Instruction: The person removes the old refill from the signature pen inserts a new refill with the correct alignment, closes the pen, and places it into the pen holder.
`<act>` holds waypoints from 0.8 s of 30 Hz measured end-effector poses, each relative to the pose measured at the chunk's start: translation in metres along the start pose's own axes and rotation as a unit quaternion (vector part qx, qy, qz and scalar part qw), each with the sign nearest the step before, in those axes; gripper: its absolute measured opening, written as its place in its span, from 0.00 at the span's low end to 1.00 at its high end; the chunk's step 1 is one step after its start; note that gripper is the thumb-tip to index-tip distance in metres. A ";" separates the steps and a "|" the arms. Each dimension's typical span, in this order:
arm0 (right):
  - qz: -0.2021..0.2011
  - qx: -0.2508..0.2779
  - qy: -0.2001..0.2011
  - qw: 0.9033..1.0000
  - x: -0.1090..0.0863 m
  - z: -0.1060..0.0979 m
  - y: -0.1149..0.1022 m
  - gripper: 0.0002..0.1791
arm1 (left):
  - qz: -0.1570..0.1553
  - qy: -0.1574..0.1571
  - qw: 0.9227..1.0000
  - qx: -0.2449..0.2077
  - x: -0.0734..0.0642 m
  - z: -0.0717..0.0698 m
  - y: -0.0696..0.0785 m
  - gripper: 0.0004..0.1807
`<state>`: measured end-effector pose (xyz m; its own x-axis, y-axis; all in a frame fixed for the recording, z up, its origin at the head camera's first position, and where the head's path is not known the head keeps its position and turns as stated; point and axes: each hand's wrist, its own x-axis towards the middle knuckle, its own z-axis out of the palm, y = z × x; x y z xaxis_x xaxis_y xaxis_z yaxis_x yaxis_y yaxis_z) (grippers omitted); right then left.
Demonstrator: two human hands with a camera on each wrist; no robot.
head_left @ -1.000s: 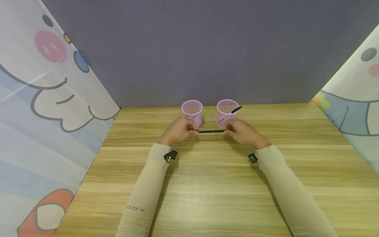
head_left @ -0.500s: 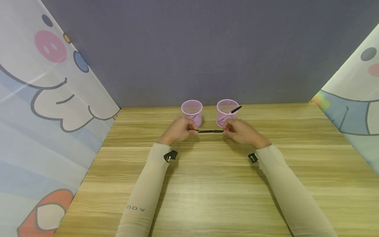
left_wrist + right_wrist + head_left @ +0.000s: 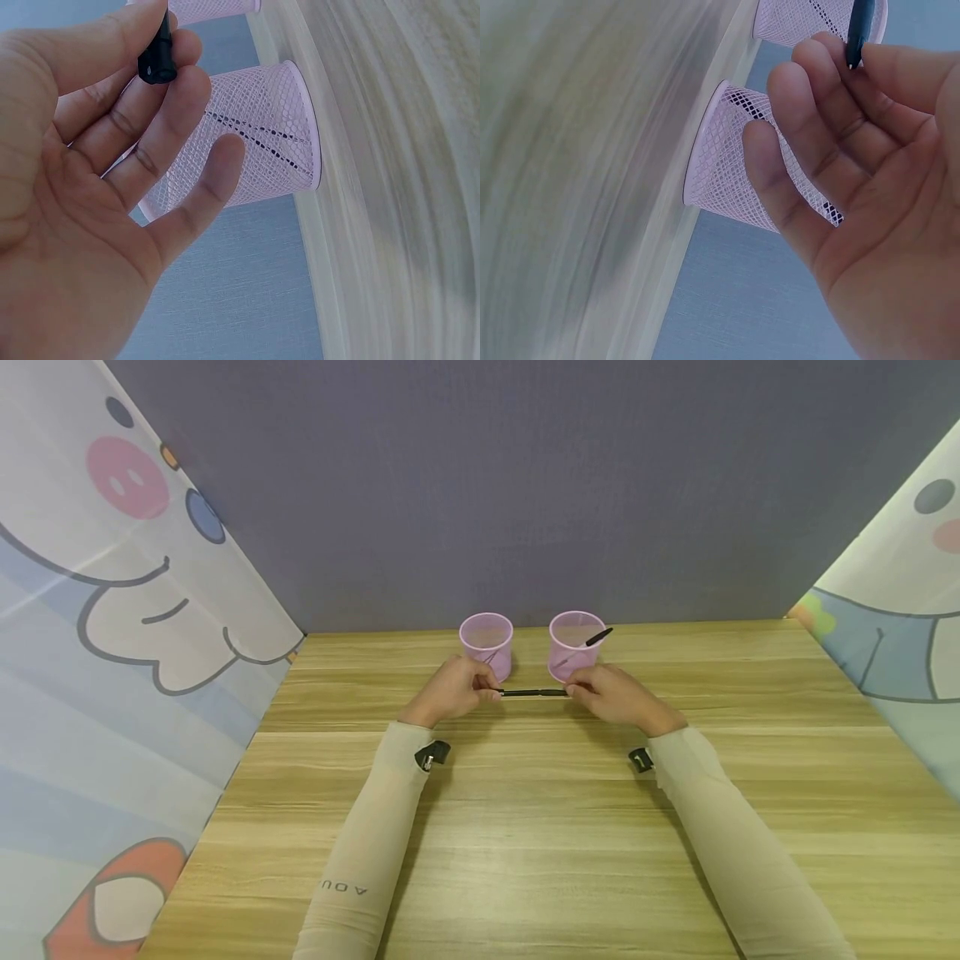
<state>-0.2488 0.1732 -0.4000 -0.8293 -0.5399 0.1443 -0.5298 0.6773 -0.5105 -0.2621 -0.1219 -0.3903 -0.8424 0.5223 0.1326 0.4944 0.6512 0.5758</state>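
A slim black pen (image 3: pixel 534 692) lies level between the two hands, just in front of two pink mesh pen holders. My left hand (image 3: pixel 452 691) pinches one end between thumb and fingertips; the blunt end of the pen (image 3: pixel 158 66) pokes out in the left wrist view. At the other end, my right hand (image 3: pixel 615 695) pinches it near the point, where the small writing tip of the pen (image 3: pixel 859 34) shows. Behind the left hand stands the left pen holder (image 3: pixel 502 667), with thin dark sticks inside. The right pen holder (image 3: pixel 558 658) holds a black-capped pen (image 3: pixel 598 637) leaning right.
Both holders stand upright near the back edge of the wood-grain table (image 3: pixel 525 827), with a gap between them. A grey panel (image 3: pixel 525 493) rises right behind. Cartoon-printed curtains (image 3: pixel 67 693) hang at both sides.
The right hand's fingers shift very slightly at the pen's end. The left hand, the pen and both holders stay where they were.
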 end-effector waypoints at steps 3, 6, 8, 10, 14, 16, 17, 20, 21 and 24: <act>-0.002 0.000 -0.001 1.000 0.000 0.000 -0.001 0.08 | 0.001 0.000 1.000 -0.001 0.000 0.000 0.000 0.03; -0.001 0.002 -0.003 1.000 0.000 0.000 -0.001 0.08 | 0.002 0.000 1.000 -0.001 0.000 0.000 0.000 0.02; 0.002 0.003 -0.003 1.000 0.000 0.000 -0.001 0.07 | 0.002 0.000 1.000 -0.002 0.000 0.000 0.000 0.02; 0.001 0.001 -0.003 1.000 0.000 0.000 -0.001 0.07 | 0.002 0.000 1.000 -0.001 0.000 0.000 0.000 0.03; 0.000 -0.004 0.002 1.000 0.000 -0.001 -0.001 0.06 | 0.002 0.001 1.000 0.002 0.000 0.000 0.000 0.03; -0.001 -0.005 0.004 1.000 0.000 -0.001 0.000 0.05 | 0.002 0.002 1.000 0.003 0.000 0.000 0.000 0.03; -0.002 -0.005 0.005 1.000 0.000 -0.001 0.000 0.05 | 0.002 0.002 1.000 0.003 0.000 0.000 0.000 0.03; -0.006 -0.005 0.008 1.000 0.000 0.000 0.000 0.04 | 0.002 0.002 1.000 0.002 0.000 0.000 0.001 0.03; -0.007 -0.005 0.009 1.000 0.000 0.000 0.000 0.04 | 0.002 0.002 1.000 0.001 0.000 0.000 0.001 0.03; -0.007 -0.004 0.010 1.000 0.000 0.000 0.000 0.03 | 0.003 0.003 1.000 0.000 0.000 0.000 0.000 0.03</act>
<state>-0.2482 0.1733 -0.3995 -0.8253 -0.5387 0.1692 -0.5426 0.6738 -0.5016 -0.2619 -0.1216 -0.3900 -0.8410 0.5226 0.1398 0.4985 0.6481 0.5757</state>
